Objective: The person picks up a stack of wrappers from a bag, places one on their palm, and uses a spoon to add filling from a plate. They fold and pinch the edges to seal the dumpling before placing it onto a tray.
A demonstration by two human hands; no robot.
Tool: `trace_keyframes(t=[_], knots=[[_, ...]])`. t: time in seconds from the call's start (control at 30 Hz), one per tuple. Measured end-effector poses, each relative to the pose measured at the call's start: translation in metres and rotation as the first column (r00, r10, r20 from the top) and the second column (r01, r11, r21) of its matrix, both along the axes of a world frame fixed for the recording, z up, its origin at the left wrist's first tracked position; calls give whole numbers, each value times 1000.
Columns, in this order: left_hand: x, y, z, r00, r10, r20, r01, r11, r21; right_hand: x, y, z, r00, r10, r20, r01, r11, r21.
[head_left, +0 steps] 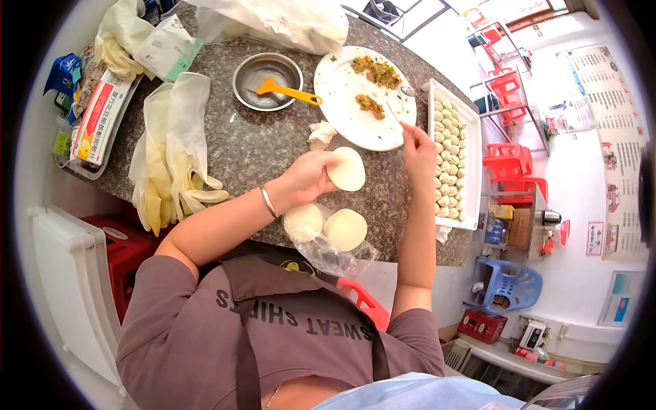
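Observation:
My left hand (309, 179) holds a round dough wrapper (348, 169) by its left edge. Over the right rim of a white plate (335, 89), my right hand (418, 148) grips the handle of a metal spoon (408, 90). Minced filling (376, 72) lies in two patches on that plate. Two stacks of wrappers, one at the left (303, 222) and one at the right (345, 229), rest on a clear plastic bag (335, 258) near the table's front edge. To the right, a white tray (471, 137) carries rows of small dumplings (447, 157).
A metal bowl (267, 81) with an orange scraper (287, 90) stands left of the plate. Pale gloves (171, 150) lie farther left, beside a box (102, 119). A plastic bag (280, 24) lies at the back; crumpled tissue (321, 133) is near my left hand.

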State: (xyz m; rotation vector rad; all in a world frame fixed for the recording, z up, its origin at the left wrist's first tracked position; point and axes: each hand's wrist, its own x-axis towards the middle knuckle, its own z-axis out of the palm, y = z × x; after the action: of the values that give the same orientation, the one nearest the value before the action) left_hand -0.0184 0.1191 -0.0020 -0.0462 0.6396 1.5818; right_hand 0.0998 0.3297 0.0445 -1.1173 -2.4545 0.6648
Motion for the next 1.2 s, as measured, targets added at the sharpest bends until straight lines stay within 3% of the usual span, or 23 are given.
trace_keyframes(t=[0.07, 0.23, 0.33, 0.53, 0.63, 0.77, 1.0, 1.2], knots=[[3, 0, 0, 999, 25, -23, -25, 999, -20, -9, 11, -3, 968, 99, -231, -84, 994, 73], [-1, 1, -6, 998, 27, -48, -28, 999, -20, -40, 34, -14, 982, 45, -185, -36, 998, 51], [-3, 2, -8, 998, 60, 6, -60, 998, -1, -34, 28, -24, 981, 110, -161, -82, 982, 172], [-1, 4, -9, 992, 126, 32, -127, 991, 40, 22, -21, -9, 993, 85, -86, -91, 994, -58], [-2, 3, -4, 990, 138, 19, -139, 987, 78, 40, -29, -10, 968, 85, -235, -154, 945, -290], [-3, 3, -3, 990, 140, 11, -141, 984, 110, 36, -20, -19, 924, -130, -360, 7, 947, -322], [-2, 2, -1, 989, 132, 60, -142, 969, 203, 43, -52, -44, 932, -60, -357, -122, 877, -466], [-2, 1, 9, 987, 131, 98, -153, 949, 275, 66, -82, -40, 936, 0, -352, -157, 894, -419]])
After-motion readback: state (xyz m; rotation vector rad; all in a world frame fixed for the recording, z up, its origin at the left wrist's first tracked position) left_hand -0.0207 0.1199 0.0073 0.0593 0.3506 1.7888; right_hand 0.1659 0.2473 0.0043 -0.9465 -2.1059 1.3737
